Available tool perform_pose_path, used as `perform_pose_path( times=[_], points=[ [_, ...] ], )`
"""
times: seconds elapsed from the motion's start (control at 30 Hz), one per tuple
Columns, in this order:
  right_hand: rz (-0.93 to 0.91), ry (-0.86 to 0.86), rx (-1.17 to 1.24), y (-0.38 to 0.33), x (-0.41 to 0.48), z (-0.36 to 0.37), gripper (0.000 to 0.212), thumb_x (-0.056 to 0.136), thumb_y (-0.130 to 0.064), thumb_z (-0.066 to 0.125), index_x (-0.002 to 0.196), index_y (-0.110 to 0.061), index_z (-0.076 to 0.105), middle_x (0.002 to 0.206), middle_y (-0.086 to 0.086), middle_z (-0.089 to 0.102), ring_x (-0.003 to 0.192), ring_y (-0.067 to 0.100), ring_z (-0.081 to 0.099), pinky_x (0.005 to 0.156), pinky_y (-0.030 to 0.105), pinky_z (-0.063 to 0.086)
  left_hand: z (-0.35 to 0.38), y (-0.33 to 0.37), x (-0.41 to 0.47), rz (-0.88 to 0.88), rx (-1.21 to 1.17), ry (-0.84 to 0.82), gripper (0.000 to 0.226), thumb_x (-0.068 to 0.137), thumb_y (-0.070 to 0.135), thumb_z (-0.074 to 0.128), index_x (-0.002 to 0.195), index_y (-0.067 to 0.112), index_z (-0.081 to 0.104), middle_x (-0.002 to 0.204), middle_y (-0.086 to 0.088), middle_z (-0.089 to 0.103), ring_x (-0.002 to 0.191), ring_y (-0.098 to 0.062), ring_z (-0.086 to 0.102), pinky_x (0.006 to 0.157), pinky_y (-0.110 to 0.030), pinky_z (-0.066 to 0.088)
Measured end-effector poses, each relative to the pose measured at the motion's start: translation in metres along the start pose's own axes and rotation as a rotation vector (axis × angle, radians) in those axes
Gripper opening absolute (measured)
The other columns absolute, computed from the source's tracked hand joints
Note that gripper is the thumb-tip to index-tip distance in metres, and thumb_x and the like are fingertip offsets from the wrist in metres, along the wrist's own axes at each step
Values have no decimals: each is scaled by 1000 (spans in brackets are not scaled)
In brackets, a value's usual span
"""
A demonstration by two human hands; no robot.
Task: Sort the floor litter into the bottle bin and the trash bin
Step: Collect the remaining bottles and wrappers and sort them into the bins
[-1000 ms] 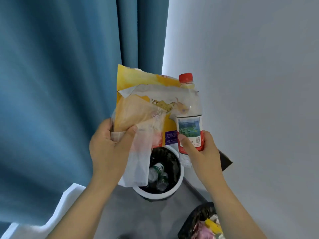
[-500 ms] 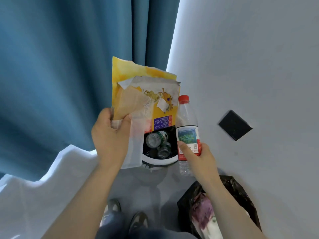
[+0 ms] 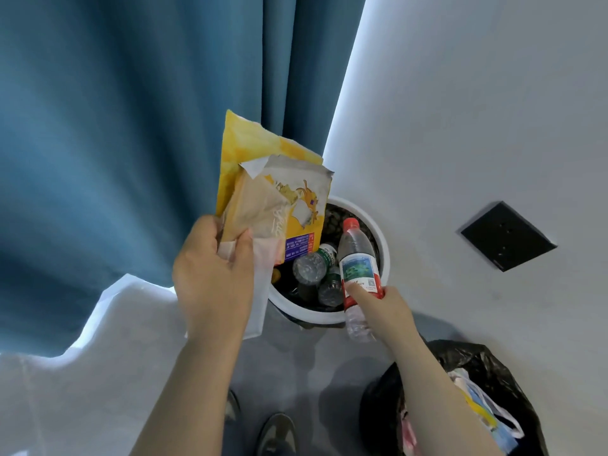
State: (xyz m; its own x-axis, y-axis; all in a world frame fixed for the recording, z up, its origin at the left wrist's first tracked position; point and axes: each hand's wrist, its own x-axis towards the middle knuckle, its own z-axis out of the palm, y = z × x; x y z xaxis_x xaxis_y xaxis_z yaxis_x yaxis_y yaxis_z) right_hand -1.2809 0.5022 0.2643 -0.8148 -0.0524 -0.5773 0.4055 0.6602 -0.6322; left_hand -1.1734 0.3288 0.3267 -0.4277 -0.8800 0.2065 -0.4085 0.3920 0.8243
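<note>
Hiding part of the bottle bin, wrappers sit pinched in left hand; right hand grips bottle

Two hands are in view, the left hand and the right hand. There are two bins: one white bin and one black-bagged bin. Three plastic bottles show: one red-capped bottle in the right hand, plus a green-labelled bottle and a smaller bottle inside the white bin; any beneath them are hidden. The bundle of wrappers in the left hand counts at least three pieces: one yellow snack bag, one brownish clear wrapper, one white sheet. Two shoes stand below. One black wall plate and one blue curtain complete the count.
</note>
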Motion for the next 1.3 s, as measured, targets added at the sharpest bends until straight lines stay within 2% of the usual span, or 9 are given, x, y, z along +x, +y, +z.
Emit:
perform_pose_path(
  times=[0.13,0.27,0.33,0.53,0.73,0.87,0.97,1.07,1.3],
  points=[
    [20,-29,-37,4,5,0,53,84,-32,66,127,-9,46,110,7,57,93,21,57,73,30,44,4,-5,-2,-70,-31,-41,15,88,23,63,84,19,49,76,6,54,62,-6,47,52,-15,30],
    [-34,47,-18,3,6,2,58,84,-26,67,132,-9,40,109,4,50,93,20,52,71,29,41,4,-8,-1,-87,-30,-46,15,87,22,64,85,17,50,79,3,55,62,-8,46,52,-15,30],
    [-132,143,-106,4,6,3,56,83,-28,67,130,-13,42,110,3,52,91,19,53,65,28,44,4,-9,0,-99,-32,-31,14,86,21,64,85,16,51,76,4,53,63,-12,45,53,-16,31],
    [-354,351,-470,-8,26,6,45,81,-36,66,120,-19,52,110,6,54,94,26,56,72,33,46,5,-9,1,-106,-45,-25,15,87,22,65,84,17,51,68,15,48,63,-6,48,52,-19,32],
    [-398,169,-421,-21,49,17,56,74,-30,73,126,-17,56,117,6,58,98,22,58,78,32,51,6,-9,4,-95,-59,-11,16,86,25,65,84,18,51,68,15,49,63,-6,49,52,-18,33],
    [-429,79,-367,-18,47,18,66,77,-27,77,135,-16,50,130,3,48,100,13,47,81,23,38,9,-11,4,-88,-74,-4,16,85,25,66,87,15,54,74,6,55,65,-16,50,53,-24,37],
    [-415,25,-313,-7,39,18,68,80,-26,75,140,-17,43,137,2,42,103,11,43,84,23,37,9,-12,4,-85,-83,-6,17,85,26,66,87,15,54,73,7,54,65,-12,51,53,-22,36],
    [-389,80,-297,11,32,25,72,80,-33,75,142,-21,40,140,0,43,117,15,47,92,27,42,8,-12,4,-114,-98,9,17,85,25,66,84,14,54,70,10,53,64,-9,51,52,-24,34],
    [-413,227,-319,10,32,28,61,78,-40,75,132,-22,51,129,-1,51,117,18,48,93,32,45,9,-8,4,-154,-137,19,23,84,25,68,75,13,49,62,8,48,57,-2,48,46,-9,34]
  ],
)
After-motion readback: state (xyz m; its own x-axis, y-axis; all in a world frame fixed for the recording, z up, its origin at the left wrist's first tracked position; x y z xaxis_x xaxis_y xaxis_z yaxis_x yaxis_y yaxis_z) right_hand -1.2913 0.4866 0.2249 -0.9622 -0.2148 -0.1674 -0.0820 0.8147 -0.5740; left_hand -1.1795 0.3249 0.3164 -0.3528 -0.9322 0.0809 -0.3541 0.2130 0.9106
